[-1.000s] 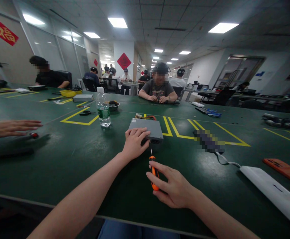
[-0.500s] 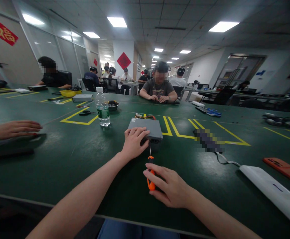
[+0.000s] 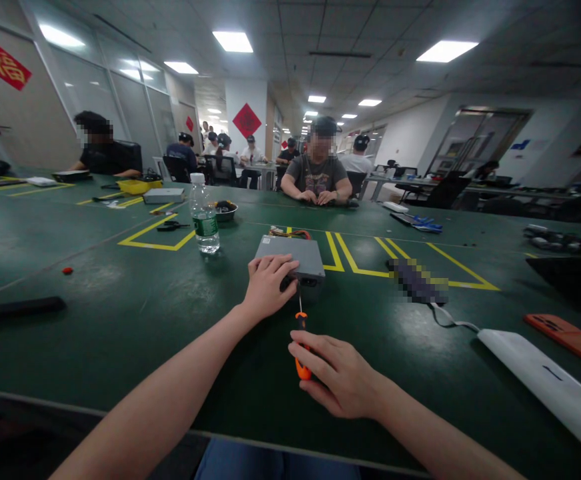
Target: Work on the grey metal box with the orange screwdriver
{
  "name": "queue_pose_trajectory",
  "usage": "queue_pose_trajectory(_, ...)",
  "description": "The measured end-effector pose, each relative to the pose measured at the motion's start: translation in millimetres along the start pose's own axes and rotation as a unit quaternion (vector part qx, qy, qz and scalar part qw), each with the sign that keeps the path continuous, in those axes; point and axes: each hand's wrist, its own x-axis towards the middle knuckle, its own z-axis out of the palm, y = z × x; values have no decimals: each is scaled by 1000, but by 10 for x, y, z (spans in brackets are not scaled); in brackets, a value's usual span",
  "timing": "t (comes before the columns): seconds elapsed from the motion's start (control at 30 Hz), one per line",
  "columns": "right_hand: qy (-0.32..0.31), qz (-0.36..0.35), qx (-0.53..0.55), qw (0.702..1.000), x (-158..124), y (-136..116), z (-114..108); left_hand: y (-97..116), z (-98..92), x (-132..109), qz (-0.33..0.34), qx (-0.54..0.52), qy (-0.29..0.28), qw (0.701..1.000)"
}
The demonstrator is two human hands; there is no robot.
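Note:
A flat grey metal box (image 3: 298,255) with coloured wires at its far end lies on the green table (image 3: 120,313). My left hand (image 3: 266,285) rests on the box's near left corner, fingers curled over its top edge. My right hand (image 3: 338,372) is closed round the handle of an orange and black screwdriver (image 3: 300,340). The screwdriver's thin tip points at the box's near face, just right of my left hand.
A water bottle (image 3: 204,215) stands left of the box. A white power strip (image 3: 540,383) with its cable and an orange phone (image 3: 568,333) lie at the right. A small red piece (image 3: 67,270) and a black bar (image 3: 15,308) lie at the left. People sit across the table.
The other person's hand at the left edge has pulled out of view, leaving the red piece and black bar. My right hand with the screwdriver has edged slightly toward the box.

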Motion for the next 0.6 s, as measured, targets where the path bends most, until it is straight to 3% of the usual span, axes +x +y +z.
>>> queue_pose_trajectory(0.07, -11, -5, -18, 1000, 10, -3, -11, -1, 1, 0, 0, -2, 1, 1000)
queue_pose_trajectory(0.23, 34, -10, -25, 999, -18, 6, 53, -3, 3, 3, 1, -1, -3, 1000)
queue_pose_trajectory(0.5, -22, 9, -16, 1000, 17, -17, 6, 1, -5, 1, 2, 4, -2, 1000)
queue_pose_trajectory(0.6, -3, -4, -30, 1000, 21, -14, -1, 2, -8, 2, 3, 6, -5, 1000)
